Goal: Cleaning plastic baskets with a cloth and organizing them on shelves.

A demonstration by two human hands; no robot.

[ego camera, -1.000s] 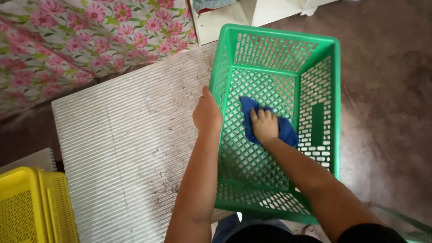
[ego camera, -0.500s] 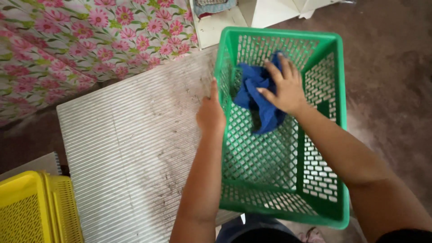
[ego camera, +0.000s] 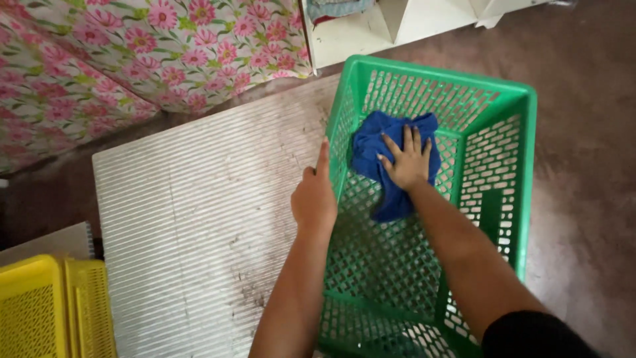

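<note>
**Blue cloth pressed against the far wall of a green basket**

Head view: A green plastic basket (ego camera: 464,113) with lattice walls and floor sits partly on a white corrugated sheet (ego camera: 199,219) and partly over the brown floor (ego camera: 583,79). The person's right hand (ego camera: 405,161) reaches down inside the basket, its forearm crossing the lattice bottom from the lower right. That hand lies flat with the fingers slightly spread, the palm pushed onto a blue cloth (ego camera: 371,149), so the cloth is pinned under the hand rather than pinched. The cloth is crumpled and sits in the far left part of the basket's inside, bunched against the far wall and the left wall, with a tail of fabric hanging down toward the basket floor just below the wrist.

The left hand (ego camera: 314,197) is at the basket's left wall, on the outside of it. Its fingers are held together, with at least one pointing up along the rim; whether the fingertips hook over the rim cannot be told from this angle. The left forearm runs down over the corrugated sheet to the lower edge of the view.

The corrugated sheet shows dark smudges near its middle and lower part. Beyond it lies a fabric with pink flowers (ego camera: 132,59), covering the upper left. A white shelf unit (ego camera: 391,26) stands at the top, behind the basket. Yellow plastic baskets (ego camera: 46,305) sit at the lower left corner, well apart from both hands.
</note>
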